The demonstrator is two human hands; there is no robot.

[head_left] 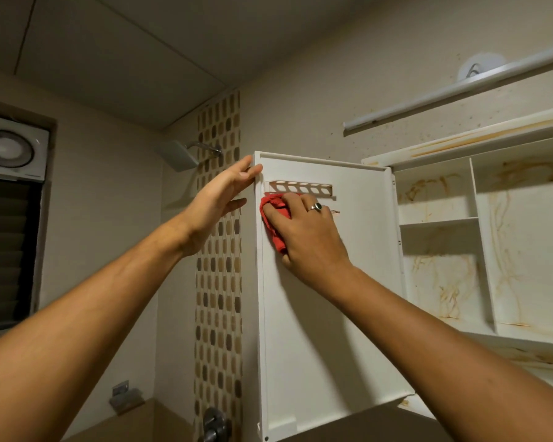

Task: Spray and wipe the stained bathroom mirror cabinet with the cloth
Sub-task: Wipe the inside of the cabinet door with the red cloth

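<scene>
The white cabinet door [326,298] stands swung open toward me, its inner face showing. My left hand [224,193] holds the door's outer edge near the top, thumb on the inner side and fingers behind it. My right hand [307,231] presses a red cloth [273,218] flat against the upper inner face, just under a small perforated rack [300,188]. The cabinet body [479,218] at right is open, and brown-orange stains streak its shelves and back wall.
A white tube light [454,90] runs along the speckled wall above the cabinet. A shower head [179,159] and a mosaic tile strip [219,282] sit left of the door. An exhaust fan [8,149] and a louvred window are far left. A tap [214,424] is below.
</scene>
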